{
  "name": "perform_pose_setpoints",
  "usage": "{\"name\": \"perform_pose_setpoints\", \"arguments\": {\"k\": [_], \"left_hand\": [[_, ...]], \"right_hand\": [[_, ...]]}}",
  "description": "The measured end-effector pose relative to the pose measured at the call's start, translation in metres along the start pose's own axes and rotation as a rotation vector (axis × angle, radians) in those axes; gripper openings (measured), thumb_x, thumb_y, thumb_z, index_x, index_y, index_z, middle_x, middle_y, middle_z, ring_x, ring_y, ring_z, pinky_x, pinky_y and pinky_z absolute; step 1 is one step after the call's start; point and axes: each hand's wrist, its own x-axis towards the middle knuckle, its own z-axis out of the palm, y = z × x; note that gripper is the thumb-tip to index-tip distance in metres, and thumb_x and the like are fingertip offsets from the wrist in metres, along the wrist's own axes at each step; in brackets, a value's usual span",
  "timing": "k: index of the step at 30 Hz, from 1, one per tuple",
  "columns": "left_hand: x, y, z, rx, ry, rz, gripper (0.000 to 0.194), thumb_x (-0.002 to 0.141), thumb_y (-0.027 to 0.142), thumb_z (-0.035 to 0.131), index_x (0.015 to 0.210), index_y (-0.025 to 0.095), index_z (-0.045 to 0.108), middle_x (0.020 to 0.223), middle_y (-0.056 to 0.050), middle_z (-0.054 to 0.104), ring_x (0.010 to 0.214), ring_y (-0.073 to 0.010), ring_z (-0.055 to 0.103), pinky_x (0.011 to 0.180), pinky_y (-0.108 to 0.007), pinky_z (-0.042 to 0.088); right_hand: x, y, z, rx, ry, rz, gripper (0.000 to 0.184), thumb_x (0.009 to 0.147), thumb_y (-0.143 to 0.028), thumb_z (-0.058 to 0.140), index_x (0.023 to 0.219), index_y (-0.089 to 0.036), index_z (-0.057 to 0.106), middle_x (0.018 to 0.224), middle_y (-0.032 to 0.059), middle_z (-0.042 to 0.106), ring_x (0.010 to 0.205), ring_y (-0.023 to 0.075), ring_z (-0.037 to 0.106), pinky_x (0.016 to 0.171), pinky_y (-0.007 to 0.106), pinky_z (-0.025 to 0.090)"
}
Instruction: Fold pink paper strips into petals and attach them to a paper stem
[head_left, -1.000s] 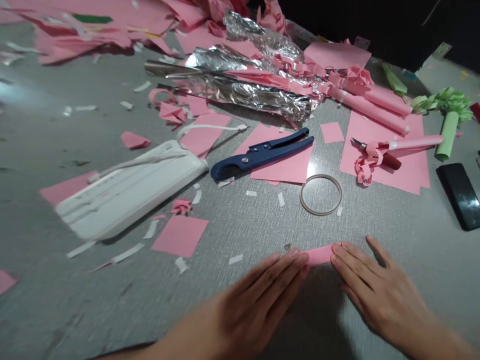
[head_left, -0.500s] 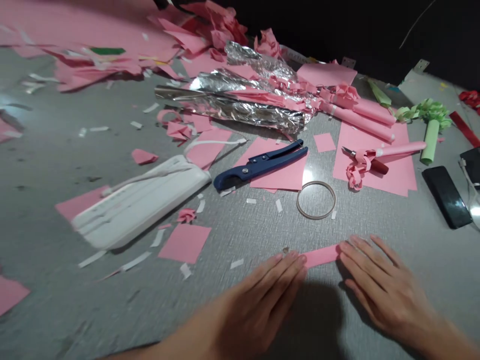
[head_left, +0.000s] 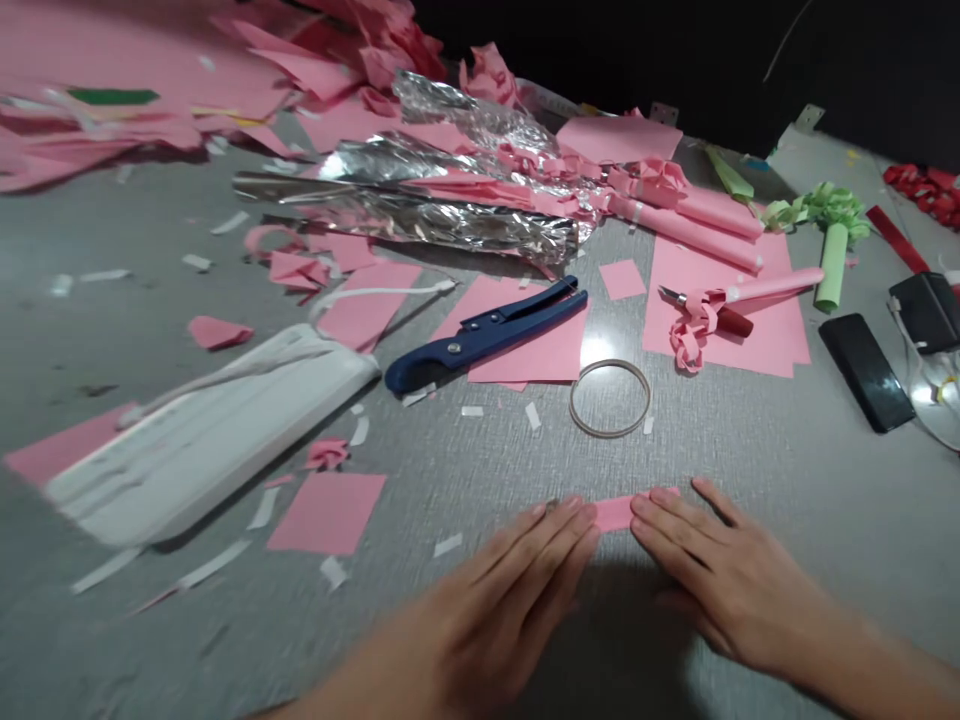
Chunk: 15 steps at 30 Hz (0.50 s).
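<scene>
A narrow folded strip of pink paper [head_left: 613,513] lies on the grey table near its front, and both hands press on it. My left hand [head_left: 517,590] rests its outstretched fingertips on the strip's left end. Laid flat over the right end are the fingers of my right hand [head_left: 720,570], with the thumb side partly in shadow. Only the middle of the strip and a sliver at its upper right show. Just beyond the hands lies a thin round ring [head_left: 610,434]. Left of my left hand is a square pink paper [head_left: 328,512].
A long white plastic block [head_left: 217,450] with a cord lies left. A dark blue plier-like tool [head_left: 480,340] sits on pink sheets. Behind are crumpled foil [head_left: 450,225] and rolled pink paper [head_left: 697,235]. A craft knife [head_left: 735,321], green paper roll [head_left: 831,265] and black phone [head_left: 866,372] lie right.
My right hand has slid left along the strip, closer to my left hand, so less of the strip's middle shows. The whole view has shifted, with the table things now further left.
</scene>
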Motion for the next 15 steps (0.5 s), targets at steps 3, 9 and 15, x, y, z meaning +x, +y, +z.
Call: {"name": "perform_pose_setpoints", "arguments": {"k": [3, 9, 15], "left_hand": [[0.001, -0.003, -0.004, -0.059, 0.002, -0.029, 0.049, 0.105, 0.014, 0.043, 0.151, 0.005, 0.059, 0.154, -0.016, 0.063, 0.145, -0.0299, 0.057, 0.138, -0.047, 0.016], [0.001, -0.005, -0.001, -0.161, 0.012, -0.059, 0.049, 0.105, 0.006, 0.04, 0.149, 0.007, 0.062, 0.155, -0.014, 0.064, 0.149, -0.0257, 0.053, 0.138, -0.045, 0.015], [0.001, -0.014, -0.002, -0.169, 0.008, -0.038, 0.041, 0.112, 0.016, 0.045, 0.149, 0.009, 0.064, 0.155, -0.009, 0.065, 0.152, -0.0236, 0.05, 0.138, -0.042, 0.014]], "right_hand": [[-0.008, 0.0, -0.002, -0.011, 0.002, 0.027, 0.057, 0.11, -0.018, 0.052, 0.166, -0.013, 0.042, 0.17, 0.0094, 0.051, 0.159, 0.0237, 0.045, 0.136, 0.054, 0.03], [-0.017, 0.001, -0.001, -0.071, 0.054, 0.038, 0.056, 0.108, -0.015, 0.049, 0.165, -0.012, 0.045, 0.17, 0.0079, 0.051, 0.157, 0.0248, 0.047, 0.139, 0.056, 0.018], [-0.024, 0.006, 0.003, -0.146, 0.161, 0.049, 0.051, 0.109, -0.018, 0.052, 0.159, -0.016, 0.055, 0.167, 0.0063, 0.055, 0.16, 0.0282, 0.042, 0.138, 0.057, 0.022]]}}
